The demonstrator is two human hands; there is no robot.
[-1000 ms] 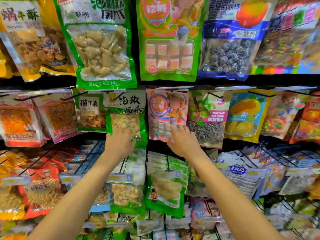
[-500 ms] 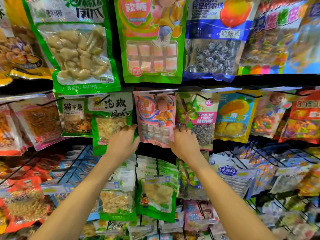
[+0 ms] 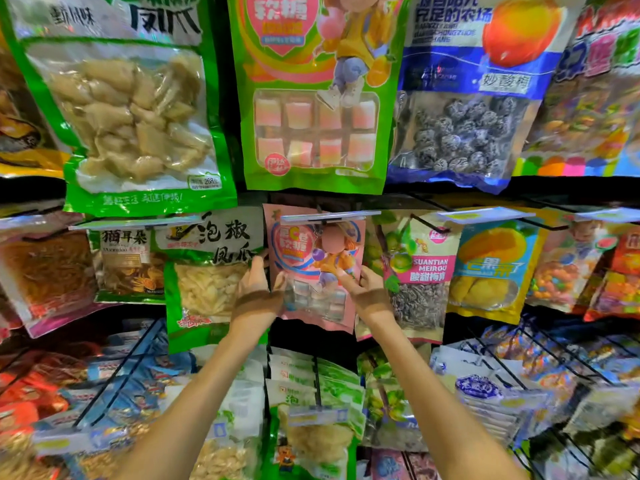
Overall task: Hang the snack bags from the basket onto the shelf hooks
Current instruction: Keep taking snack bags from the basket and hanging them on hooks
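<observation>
A pink soft-candy bag point(image 3: 313, 271) hangs in the middle row under a hook point(image 3: 329, 218) with a clear price tag. My left hand point(image 3: 258, 289) grips the bag's left edge, thumb on the front and fingers behind. My right hand point(image 3: 363, 287) grips the right edge the same way. The bag's top sits at the hook; whether its hole is on the hook is hidden behind the tag. The basket is out of view.
A green chicken-feet bag point(image 3: 207, 271) hangs just left and a plum bag point(image 3: 415, 278) just right, both close to my hands. Large bags fill the row above, and wire hooks with several small packets jut out below.
My left hand moved right from the green bag onto the pink bag's left edge. My right hand slid up its right edge. The view moved closer and tilted up.
</observation>
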